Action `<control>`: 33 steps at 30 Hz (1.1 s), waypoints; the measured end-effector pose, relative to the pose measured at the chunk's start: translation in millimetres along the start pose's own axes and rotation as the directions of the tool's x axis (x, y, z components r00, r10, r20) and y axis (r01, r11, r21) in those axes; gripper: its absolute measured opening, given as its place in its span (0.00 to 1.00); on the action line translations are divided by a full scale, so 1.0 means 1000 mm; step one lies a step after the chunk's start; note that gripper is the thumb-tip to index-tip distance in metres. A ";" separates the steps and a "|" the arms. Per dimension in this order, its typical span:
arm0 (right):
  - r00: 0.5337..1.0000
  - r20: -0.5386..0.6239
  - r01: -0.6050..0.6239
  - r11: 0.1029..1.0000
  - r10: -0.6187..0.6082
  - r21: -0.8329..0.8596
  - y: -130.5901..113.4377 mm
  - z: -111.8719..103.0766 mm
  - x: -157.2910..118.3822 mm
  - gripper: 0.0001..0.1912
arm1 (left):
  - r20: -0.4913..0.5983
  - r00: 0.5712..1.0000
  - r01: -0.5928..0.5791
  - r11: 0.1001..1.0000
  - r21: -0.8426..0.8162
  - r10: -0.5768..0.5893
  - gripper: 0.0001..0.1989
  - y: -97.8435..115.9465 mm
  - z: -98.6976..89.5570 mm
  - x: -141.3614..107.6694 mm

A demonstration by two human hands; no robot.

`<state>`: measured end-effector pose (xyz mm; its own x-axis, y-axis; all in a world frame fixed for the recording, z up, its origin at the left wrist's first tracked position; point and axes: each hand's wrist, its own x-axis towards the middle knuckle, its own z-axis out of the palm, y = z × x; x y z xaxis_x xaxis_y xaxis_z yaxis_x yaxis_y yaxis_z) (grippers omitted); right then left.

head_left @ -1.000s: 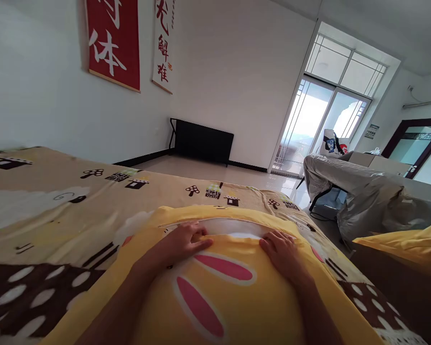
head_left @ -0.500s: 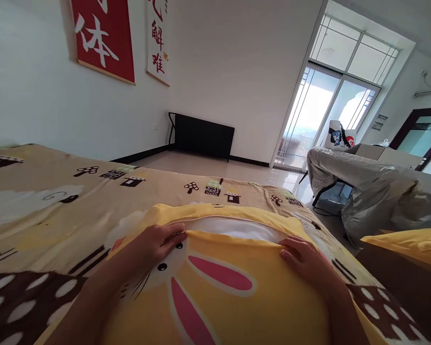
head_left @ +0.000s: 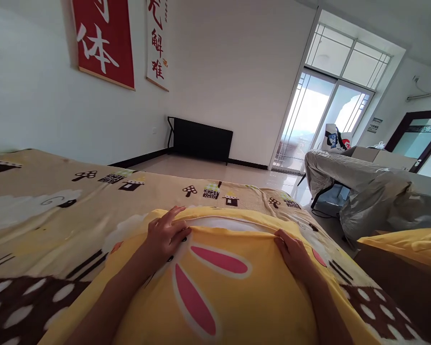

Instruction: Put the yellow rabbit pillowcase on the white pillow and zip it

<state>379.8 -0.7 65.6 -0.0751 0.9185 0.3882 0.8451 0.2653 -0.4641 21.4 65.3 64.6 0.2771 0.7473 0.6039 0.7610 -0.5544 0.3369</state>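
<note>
A yellow pillowcase (head_left: 258,287) printed with a rabbit and pink ears lies in front of me, filled out from inside. Its far side has an opening, and a strip of the white pillow (head_left: 233,224) shows there. My left hand (head_left: 167,233) pinches the near edge of the opening at its left end, with some fingers raised. At the right end, my right hand (head_left: 290,249) grips the same edge between thumb and fingers. The edge is drawn taut between both hands. Beneath it all is a beige patterned blanket (head_left: 165,189).
On the right, yellow fabric (head_left: 409,242) lies over a brown surface. Beyond it stands a table covered in plastic sheeting (head_left: 362,182), with bags and boxes on it. A folded black table (head_left: 203,139) leans against the far wall, left of the glass doors (head_left: 305,120).
The near edge of the opening has been drawn away from me over the pillow, so less white shows. My hands have come slightly closer together, and the left fingers have lifted.
</note>
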 end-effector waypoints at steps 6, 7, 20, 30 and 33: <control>0.997 0.053 -0.050 0.995 0.054 -0.085 0.004 0.013 0.005 0.15 | 0.145 0.943 0.323 0.925 -0.200 -0.299 0.20 -0.011 0.007 0.001; 0.996 0.061 -0.052 0.994 0.058 -0.092 0.003 0.012 0.005 0.15 | 0.125 0.930 0.362 0.916 -0.171 -0.344 0.21 -0.012 0.007 0.001; 0.997 -0.068 -0.039 0.999 0.037 -0.028 0.008 -0.026 -0.006 0.19 | 0.046 0.962 0.270 0.961 -0.059 -0.268 0.18 -0.040 0.009 -0.004; 0.916 -0.398 0.004 0.993 -0.052 -0.121 0.014 -0.033 -0.009 0.22 | -0.285 0.948 0.170 0.981 0.090 -0.138 0.15 0.002 -0.029 -0.011; 0.943 -0.331 -0.032 0.974 -0.045 -0.222 0.015 -0.039 -0.011 0.22 | -0.388 0.921 0.083 0.992 0.092 -0.041 0.14 0.016 -0.047 -0.012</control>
<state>413.6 -18.4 85.6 0.0665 0.7571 0.6499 0.9435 0.1641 -0.2878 2.9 29.7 96.6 -0.0039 0.5687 0.8225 0.8321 -0.4544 0.3181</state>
